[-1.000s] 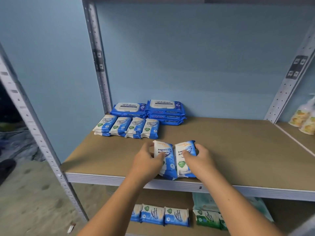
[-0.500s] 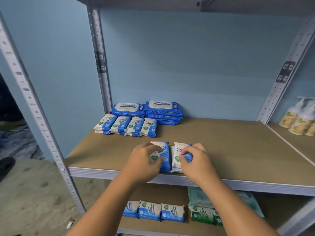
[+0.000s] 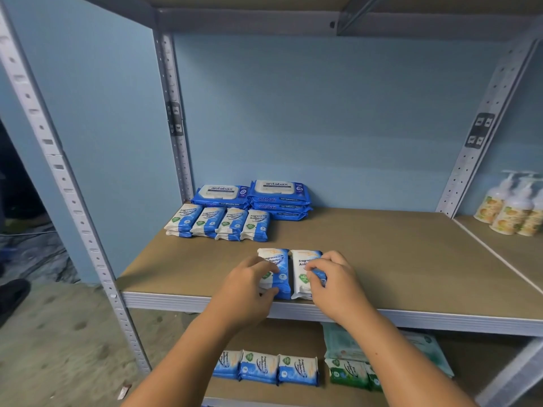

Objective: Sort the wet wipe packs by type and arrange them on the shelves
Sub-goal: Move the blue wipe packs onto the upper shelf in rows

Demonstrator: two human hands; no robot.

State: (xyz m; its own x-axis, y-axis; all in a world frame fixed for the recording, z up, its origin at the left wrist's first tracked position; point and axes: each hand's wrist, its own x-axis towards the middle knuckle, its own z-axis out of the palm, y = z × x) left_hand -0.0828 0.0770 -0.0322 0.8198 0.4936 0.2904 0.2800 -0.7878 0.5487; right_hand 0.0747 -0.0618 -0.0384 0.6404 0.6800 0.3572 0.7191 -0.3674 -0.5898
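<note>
Middle shelf (image 3: 382,259): bare board over most of its area. Bottles (image 3: 511,207) stand on the adjoining bay at 3 o'clock.

Large antabax packs (image 3: 279,198): two stacks at 11 o'clock against the back wall.

Row of four small packs (image 3: 217,223): directly in front of those stacks, side by side and touching.

Two small packs of the same type lie at 6 o'clock, touching each other, close to the front lip. The left hand (image 3: 246,292) has its fingers clamped on the left pack (image 3: 277,258). The right hand (image 3: 338,283) has its fingers clamped on the right pack (image 3: 299,279).

Risk, in my judgement: both packs sit near the lip, so a loose release could tip one onto the lower shelf. Its blue packs (image 3: 264,368) and green packs (image 3: 349,374) would then be mixed. Sliding the pair back carelessly could also skew the finished row.
</note>
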